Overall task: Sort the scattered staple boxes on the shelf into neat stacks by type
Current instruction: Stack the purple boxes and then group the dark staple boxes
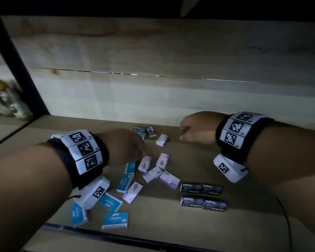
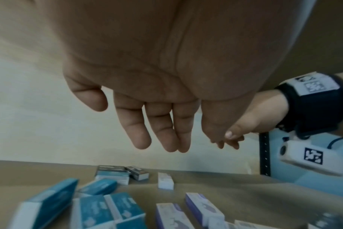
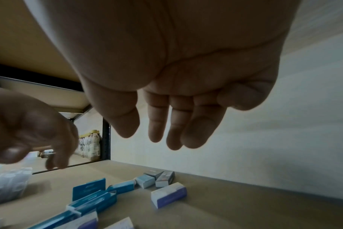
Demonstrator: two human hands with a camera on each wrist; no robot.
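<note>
Staple boxes lie scattered on the cardboard-lined shelf (image 1: 171, 224). Several blue boxes (image 1: 115, 220) are at the front left, and several purple-and-white boxes (image 1: 152, 174) in the middle. One purple box (image 1: 162, 140) lies apart near the back. Black boxes (image 1: 201, 188) sit in two tidy rows at the right. A black box on a blue one (image 1: 139, 130) is at the back. My left hand (image 1: 142, 151) hovers just over a purple box (image 1: 145, 163), its fingers (image 2: 141, 139) straight and holding nothing. My right hand (image 1: 183, 135) hangs over the back right, its fingers (image 3: 157, 136) relaxed and holding nothing.
A pale wooden back wall (image 1: 153, 51) closes the shelf. A dark upright post (image 1: 20, 70) stands at the left, with bottles (image 1: 5, 99) in the bay beyond it. The shelf's front lip (image 1: 116, 237) runs below the blue boxes. A clear plastic-wrapped pack (image 3: 8, 184) lies far left.
</note>
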